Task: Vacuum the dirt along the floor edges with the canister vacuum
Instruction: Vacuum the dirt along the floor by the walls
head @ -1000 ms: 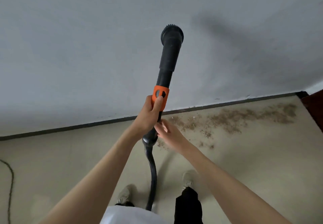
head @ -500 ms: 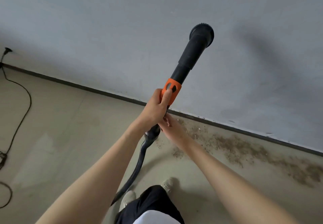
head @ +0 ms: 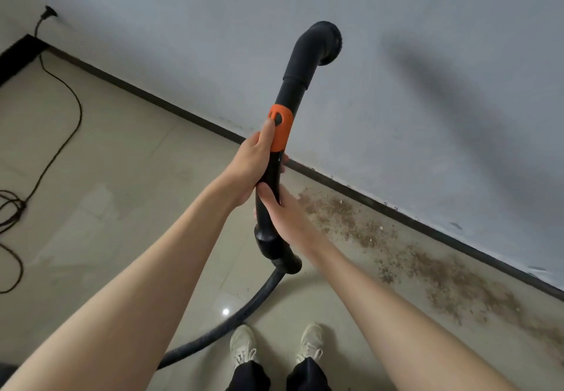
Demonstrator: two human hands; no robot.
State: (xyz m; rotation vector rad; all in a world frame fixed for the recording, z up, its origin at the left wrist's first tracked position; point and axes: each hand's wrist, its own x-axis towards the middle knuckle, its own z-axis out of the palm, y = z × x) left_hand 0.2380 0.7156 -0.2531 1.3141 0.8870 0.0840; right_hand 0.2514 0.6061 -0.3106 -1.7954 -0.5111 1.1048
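Note:
I hold a black vacuum wand (head: 294, 85) raised in front of the grey wall, its bent nozzle end (head: 326, 44) up and turned right. My left hand (head: 254, 164) grips the wand just below its orange collar (head: 281, 128), thumb on the collar. My right hand (head: 279, 210) grips the wand lower down, above the hose cuff (head: 274, 251). The black hose (head: 232, 320) curves down to the lower left. Brown dirt (head: 427, 265) lies scattered on the floor along the dark baseboard (head: 396, 207) at the right. The canister is out of view.
A dark power cord (head: 61, 143) runs from a wall plug (head: 48, 13) at the upper left and trails over the beige floor to the left edge. My two white shoes (head: 274, 348) stand at the bottom centre. A room corner sits at the far left.
The view has swung left and down, showing the corner and plug. The wand has turned so its bent nozzle shows sideways. My right hand now grips the wand lower down.

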